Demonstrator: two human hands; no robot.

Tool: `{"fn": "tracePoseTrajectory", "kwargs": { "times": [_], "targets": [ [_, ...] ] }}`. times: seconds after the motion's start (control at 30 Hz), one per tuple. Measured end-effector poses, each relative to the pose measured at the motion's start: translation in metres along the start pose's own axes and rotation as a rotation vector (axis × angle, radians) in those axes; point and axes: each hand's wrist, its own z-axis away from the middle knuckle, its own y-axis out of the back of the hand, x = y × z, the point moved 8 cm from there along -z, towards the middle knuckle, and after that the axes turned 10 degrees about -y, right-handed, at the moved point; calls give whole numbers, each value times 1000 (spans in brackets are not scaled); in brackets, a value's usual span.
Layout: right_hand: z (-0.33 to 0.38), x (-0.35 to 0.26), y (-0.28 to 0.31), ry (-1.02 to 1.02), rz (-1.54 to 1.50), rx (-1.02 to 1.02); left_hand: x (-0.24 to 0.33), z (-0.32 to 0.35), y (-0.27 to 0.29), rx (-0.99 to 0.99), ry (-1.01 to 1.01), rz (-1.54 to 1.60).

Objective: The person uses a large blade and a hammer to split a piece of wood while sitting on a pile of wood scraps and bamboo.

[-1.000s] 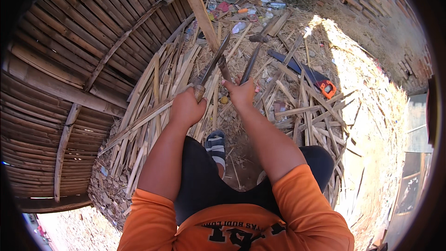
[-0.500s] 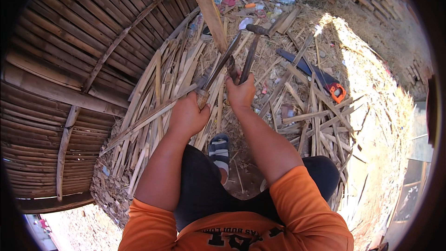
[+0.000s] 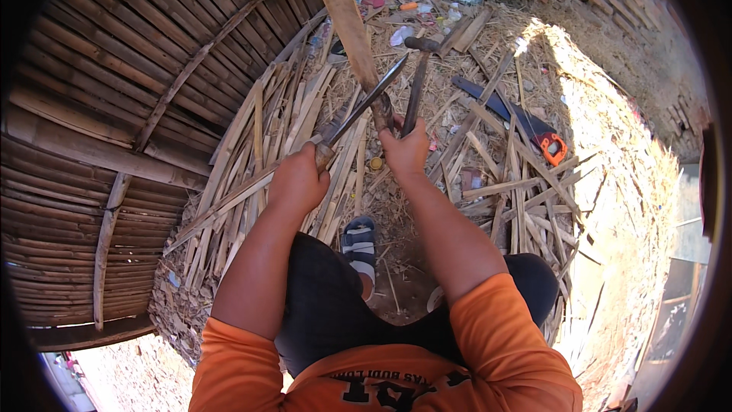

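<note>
- While the left hand [image 3: 297, 181] grips the knife [image 3: 370, 99] by its handle, it slants far right, likely stiff.
- Right of it, the right hand [image 3: 406, 151] grips the hammer [image 3: 416, 90] low; probably head-heavy, best held there.

Ctr shaded; R ground [image 3: 621, 244] sunlit, overexp.; edges bent, dk.

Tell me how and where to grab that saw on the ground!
Best grip the saw by its orange handle, probably from the near right side: the handle looks loop-shaped and lies nearer you, while the dark blade points away. First free the right hand from the hammer.
</note>
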Motion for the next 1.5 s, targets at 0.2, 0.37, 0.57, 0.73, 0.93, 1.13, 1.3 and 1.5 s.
{"fn": "tracePoseTrajectory", "kwargs": {
  "times": [0.2,0.37,0.57,0.73,0.93,1.13,1.3,1.5],
  "targets": [
    [-19,-40,37,-18,164,-131,-10,2,7,2,44,-29],
    [-59,-88,114,56,283,-153,-6,-2,7,-9,-21,-33],
    [-4,-139,165,78,266,-309,-2,2,3,-38,-12,-29],
    [10,-102,131,-81,121,-327,5,-2,-3,-27,-15,-10],
    [10,-82,69,11,148,-204,8,-5,-4,66,-33,48],
    [-2,-67,30,53,175,-83,18,-7,-6,61,-47,58],
    [-6,-39,15,-7,-116,30,23,-8,-4,38,-53,67],
    [-8,-31,12,14,-105,27,4,-10,-7,71,-73,76]
  ]
}}
